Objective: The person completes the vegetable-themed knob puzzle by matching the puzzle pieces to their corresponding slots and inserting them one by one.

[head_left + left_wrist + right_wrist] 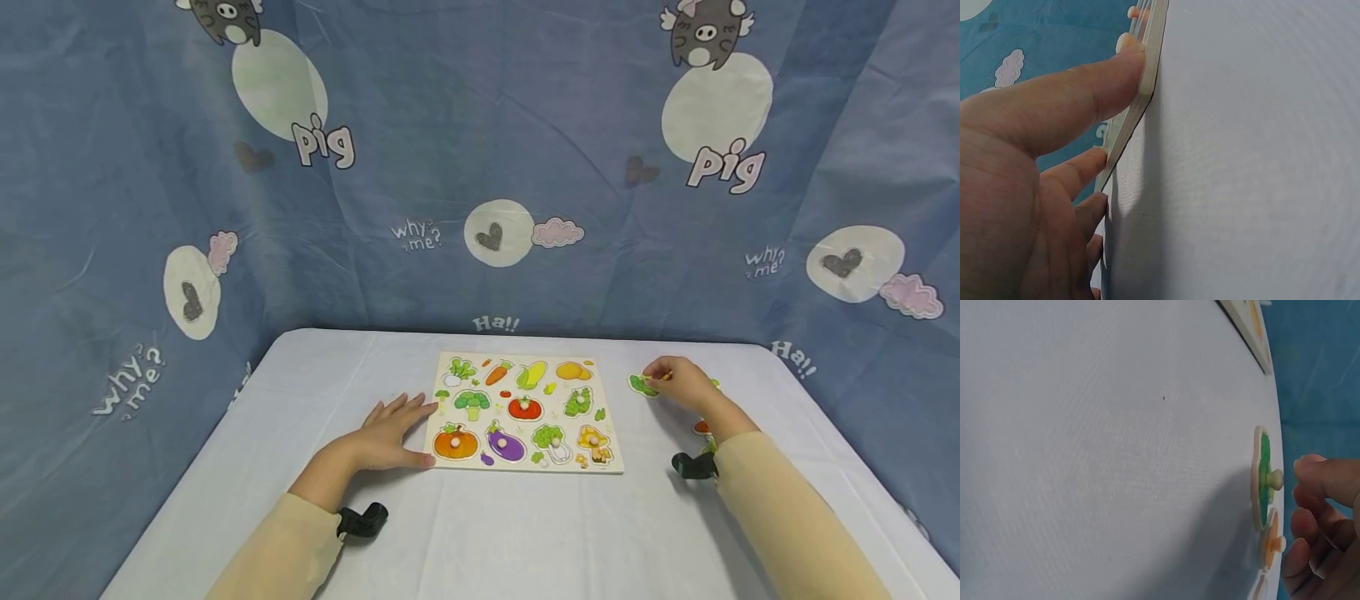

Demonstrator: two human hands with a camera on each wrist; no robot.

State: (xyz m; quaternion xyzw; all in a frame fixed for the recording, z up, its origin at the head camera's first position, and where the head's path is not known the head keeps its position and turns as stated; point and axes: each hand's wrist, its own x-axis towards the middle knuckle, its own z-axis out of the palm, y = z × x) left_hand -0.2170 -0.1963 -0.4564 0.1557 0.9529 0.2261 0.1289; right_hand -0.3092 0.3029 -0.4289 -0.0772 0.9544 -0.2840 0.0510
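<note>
A wooden vegetable puzzle board (517, 463) lies on the table, printed with a pumpkin, an eggplant, a tomato and several other vegetables. Small round knobs stand up from its middle and lower pieces. My left hand (378, 442) is beside the board's left edge, fingers spread; in the left wrist view, its thumb (1094, 90) touches the rim. Right of the board, my right hand (684, 385) hovers over a green puzzle piece (640, 386). The right wrist view shows a small gap between its fingertips and the knob (1277, 480). Next to this piece lies an orange piece (1270, 540) with a knob.
More loose pieces, one of them red-orange (702, 427), lie partly hidden by my right forearm. A white cloth (480, 533) covers the table. Behind it hangs a blue printed curtain (420, 292). Each wrist bears a black camera mount (363, 521).
</note>
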